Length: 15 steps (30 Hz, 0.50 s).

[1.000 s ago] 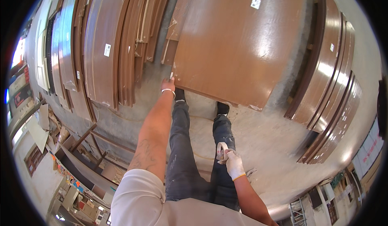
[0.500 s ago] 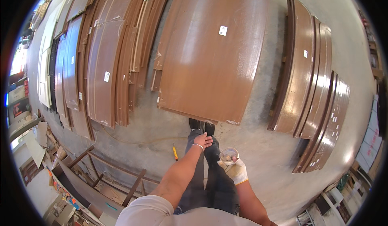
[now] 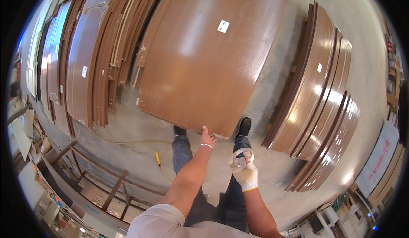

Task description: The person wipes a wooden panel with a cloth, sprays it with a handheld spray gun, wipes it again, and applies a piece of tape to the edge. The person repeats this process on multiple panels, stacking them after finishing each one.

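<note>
My bare left hand (image 3: 207, 138) is at the near edge of a large brown panel (image 3: 200, 67), thumb raised against it and apart from the other fingers, which point right along the edge. Beside those fingers a scrap of torn wrapping (image 3: 220, 136) sticks out at the panel's corner. My right hand (image 3: 246, 175) wears a white knit glove and is closed round a roll of clear tape (image 3: 249, 152). It hangs in front of my right leg, short of the panel. Part of the roll is hidden by the fingers.
Stacks of brown panels lie on the left (image 3: 81, 72) and right (image 3: 313, 84). A yellow-handled tool (image 3: 157, 158) is on the concrete floor, near a hose (image 3: 123, 143). A brown frame (image 3: 115, 191) stands at the lower left. My shoes (image 3: 243, 126) are by the panel's near edge.
My left hand has moved forward from above my legs to the panel's near edge. My feet have spread apart, the right one stepping right and forward. The tape stays in my right hand.
</note>
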Each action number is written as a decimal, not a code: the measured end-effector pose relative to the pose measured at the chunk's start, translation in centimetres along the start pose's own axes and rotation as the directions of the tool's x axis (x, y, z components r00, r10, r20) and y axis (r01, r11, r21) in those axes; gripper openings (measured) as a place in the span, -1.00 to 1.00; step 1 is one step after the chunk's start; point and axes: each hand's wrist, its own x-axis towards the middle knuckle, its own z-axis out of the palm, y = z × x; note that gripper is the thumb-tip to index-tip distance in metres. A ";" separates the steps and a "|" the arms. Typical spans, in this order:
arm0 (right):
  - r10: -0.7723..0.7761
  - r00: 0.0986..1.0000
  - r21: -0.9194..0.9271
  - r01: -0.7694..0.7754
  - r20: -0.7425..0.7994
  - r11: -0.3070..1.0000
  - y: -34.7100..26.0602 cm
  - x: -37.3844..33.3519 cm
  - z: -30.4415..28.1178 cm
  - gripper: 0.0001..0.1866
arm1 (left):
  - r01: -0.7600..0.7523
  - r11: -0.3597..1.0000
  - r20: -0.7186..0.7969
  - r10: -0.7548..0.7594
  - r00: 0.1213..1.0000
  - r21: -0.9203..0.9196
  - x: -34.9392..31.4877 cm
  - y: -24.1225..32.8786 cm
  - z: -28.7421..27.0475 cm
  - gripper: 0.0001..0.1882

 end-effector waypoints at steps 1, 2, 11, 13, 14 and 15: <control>0.075 0.997 -0.154 -0.073 0.009 0.985 -2.3 1.0 -0.5 -0.65 | -0.070 0.993 -0.042 0.066 0.997 -0.096 0.5 -1.0 0.8 -0.01; 0.047 0.997 -0.176 -0.057 -0.060 0.983 -4.1 2.2 -0.9 -0.63 | -0.128 0.974 -0.100 0.110 0.989 -0.185 0.5 -1.9 1.1 -0.01; -0.255 0.958 -0.802 0.050 -0.129 0.595 -24.3 17.8 1.7 -0.77 | -0.354 0.934 -0.163 0.341 0.926 -0.054 -9.2 -6.8 3.2 -0.21; -0.302 0.949 -0.861 0.077 -0.092 0.503 -26.5 21.9 4.1 -0.83 | -0.419 0.907 -0.196 0.420 0.886 0.051 -11.5 -8.7 4.3 -0.24; -0.319 0.941 -0.864 0.063 -0.116 0.499 -27.0 23.7 5.2 -0.83 | -0.425 0.900 -0.242 0.435 0.867 0.095 -12.6 -9.8 4.5 -0.25; -0.338 0.931 -0.868 0.050 -0.138 0.493 -27.2 25.1 6.3 -0.84 | -0.430 0.898 -0.239 0.439 0.866 0.093 -13.4 -10.6 4.4 -0.25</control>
